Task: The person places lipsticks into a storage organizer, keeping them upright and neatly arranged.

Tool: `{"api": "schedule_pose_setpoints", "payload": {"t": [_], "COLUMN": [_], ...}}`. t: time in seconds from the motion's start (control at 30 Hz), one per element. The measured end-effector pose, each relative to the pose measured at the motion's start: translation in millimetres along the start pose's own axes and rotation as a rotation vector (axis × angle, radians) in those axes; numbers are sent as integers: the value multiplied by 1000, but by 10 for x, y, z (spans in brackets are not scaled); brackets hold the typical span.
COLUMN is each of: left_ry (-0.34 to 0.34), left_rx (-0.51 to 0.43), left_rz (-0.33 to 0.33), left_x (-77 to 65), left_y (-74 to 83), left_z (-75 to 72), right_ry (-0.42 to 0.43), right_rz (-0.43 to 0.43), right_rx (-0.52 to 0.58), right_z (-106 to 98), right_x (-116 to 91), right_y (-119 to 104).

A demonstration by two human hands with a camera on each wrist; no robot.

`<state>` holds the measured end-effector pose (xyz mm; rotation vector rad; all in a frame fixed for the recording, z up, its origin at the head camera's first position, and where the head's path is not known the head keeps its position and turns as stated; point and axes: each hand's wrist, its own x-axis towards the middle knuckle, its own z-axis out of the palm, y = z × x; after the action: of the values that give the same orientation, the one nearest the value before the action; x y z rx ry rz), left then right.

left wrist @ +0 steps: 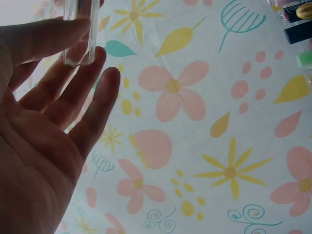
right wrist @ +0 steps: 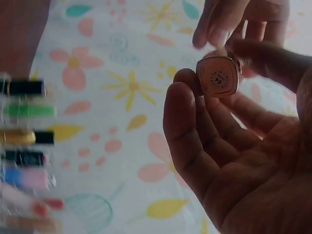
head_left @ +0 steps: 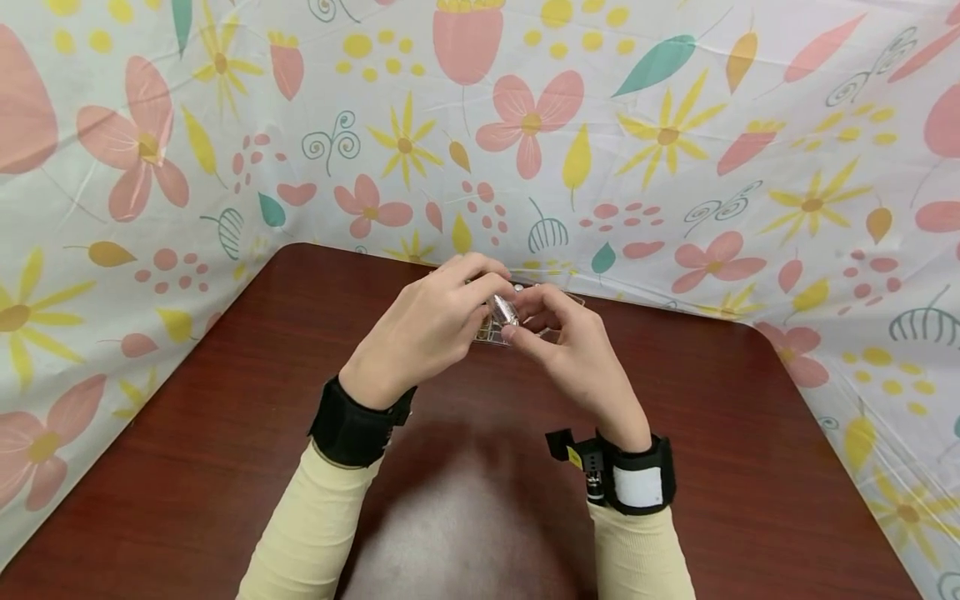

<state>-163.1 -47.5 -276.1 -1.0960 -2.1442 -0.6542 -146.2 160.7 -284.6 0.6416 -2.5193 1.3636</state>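
Both hands meet over the far part of the table around a small lipstick tube (head_left: 505, 311) with a shiny, clear end. My left hand (head_left: 427, 321) pinches the clear end (left wrist: 80, 58) between thumb and fingers. My right hand (head_left: 581, 350) grips the other end, whose squarish base (right wrist: 218, 76) shows a small printed label in the right wrist view. Whether the two ends are joined or apart is hidden by the fingers. Just behind and below the hands lies a clear divided organizer (head_left: 491, 335), partly covered by them.
Several lip products, among them a green tube (right wrist: 29, 111), stand in a row beside the hands in the right wrist view. The dark wooden table (head_left: 225, 433) is bordered at the back and sides by a flowered cloth (head_left: 405, 146).
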Motion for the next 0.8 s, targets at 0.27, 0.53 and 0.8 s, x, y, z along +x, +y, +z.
{"api": "schedule_pose_setpoints", "payload": {"t": [0.27,0.53,0.8], "left_ry": [5,-127,-101], "left_rx": [-7,6,-47], "left_rz": [-11,-22,-17], "left_x": [38,54,54], "left_y": [-38,-10,3], "left_z": [146,324,420], "right_ry": [-56,24,34], "right_rz": [187,229,275], "right_rx": [389,501,745], "right_z": [35,86,38], "right_x": [79,93,91], "right_y": [106,163,183]}}
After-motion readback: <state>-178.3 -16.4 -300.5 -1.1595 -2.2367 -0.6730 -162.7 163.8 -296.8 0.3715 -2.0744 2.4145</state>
